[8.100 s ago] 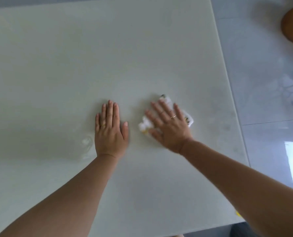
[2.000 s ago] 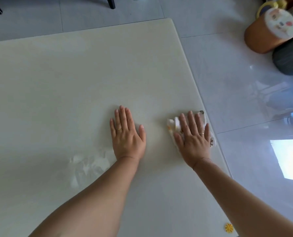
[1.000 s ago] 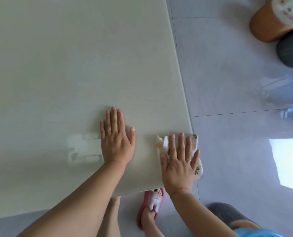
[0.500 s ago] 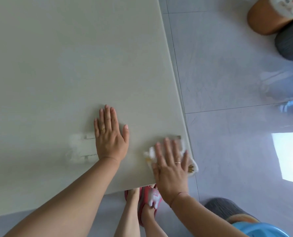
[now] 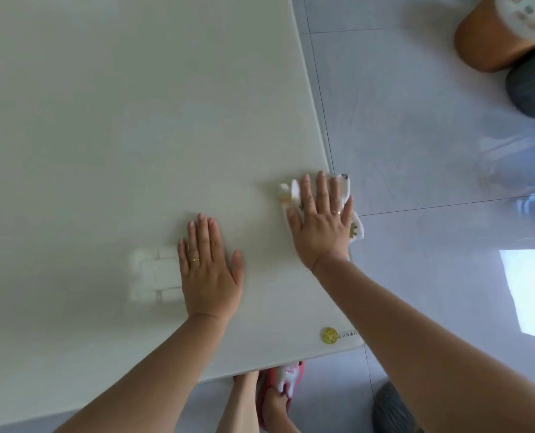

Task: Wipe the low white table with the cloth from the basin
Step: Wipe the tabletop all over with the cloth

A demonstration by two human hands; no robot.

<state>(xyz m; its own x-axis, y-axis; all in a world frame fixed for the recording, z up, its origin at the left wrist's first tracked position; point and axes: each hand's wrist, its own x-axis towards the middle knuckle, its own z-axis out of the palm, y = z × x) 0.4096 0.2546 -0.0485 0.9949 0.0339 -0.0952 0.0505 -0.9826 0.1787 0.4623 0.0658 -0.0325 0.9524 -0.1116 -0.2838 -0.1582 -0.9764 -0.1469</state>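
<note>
The low white table (image 5: pixel 110 126) fills the left and middle of the view. My right hand (image 5: pixel 321 223) lies flat with spread fingers on a small white patterned cloth (image 5: pixel 289 191), pressing it down at the table's right edge; part of the cloth hangs over the edge. My left hand (image 5: pixel 208 270) rests palm down on the bare tabletop, fingers apart, a hand's width to the left of the cloth and holding nothing.
A gold round sticker (image 5: pixel 329 335) marks the table's near right corner. Grey floor tiles lie to the right, with an orange cylindrical stool (image 5: pixel 491 35) and a dark grey one (image 5: pixel 531 85) at far right. My foot in a red slipper (image 5: pixel 283 389) shows under the near edge.
My right hand has pushed the cloth away from the near corner, farther along the right edge. The left hand stays flat on the table.
</note>
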